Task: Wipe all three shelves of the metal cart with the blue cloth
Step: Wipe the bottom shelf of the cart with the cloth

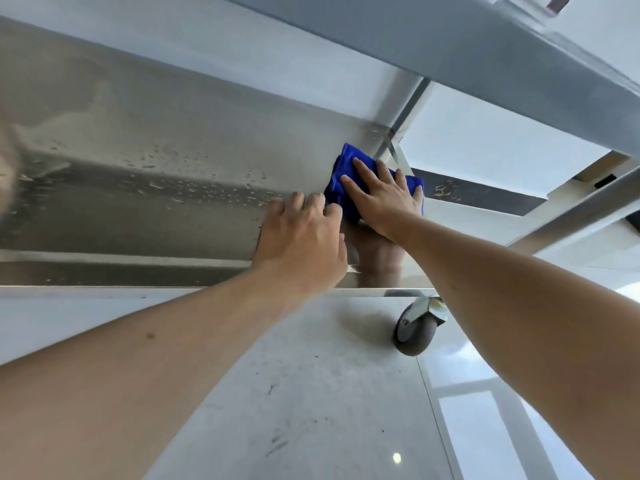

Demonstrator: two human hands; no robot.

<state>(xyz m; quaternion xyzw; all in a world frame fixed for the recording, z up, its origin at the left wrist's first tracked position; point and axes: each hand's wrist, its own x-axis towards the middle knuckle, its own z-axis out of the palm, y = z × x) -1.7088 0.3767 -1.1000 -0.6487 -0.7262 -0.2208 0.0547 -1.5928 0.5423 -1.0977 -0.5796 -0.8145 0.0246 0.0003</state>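
On the lowest shelf of the metal cart, near its right-hand end, lies the folded blue cloth. Flat on top of it rests the right hand, fingers straight and spread, palm pressing the cloth down against the steel close to the corner post. Just to the left, touching the cloth's edge, sits the left hand; its fingers are bent, the tips resting on the shelf surface, and it holds nothing. Both forearms reach in from the bottom of the view.

Water droplets and wet streaks dot the shelf to the left of the hands, and the polished metal mirrors the right wrist just below the cloth. A raised lip runs along the shelf's near edge. Overhead, the underside of the next shelf crosses the top of the view. Below the near corner stands a grey caster wheel on a pale, glossy tiled floor marked with a few dark scuffs.
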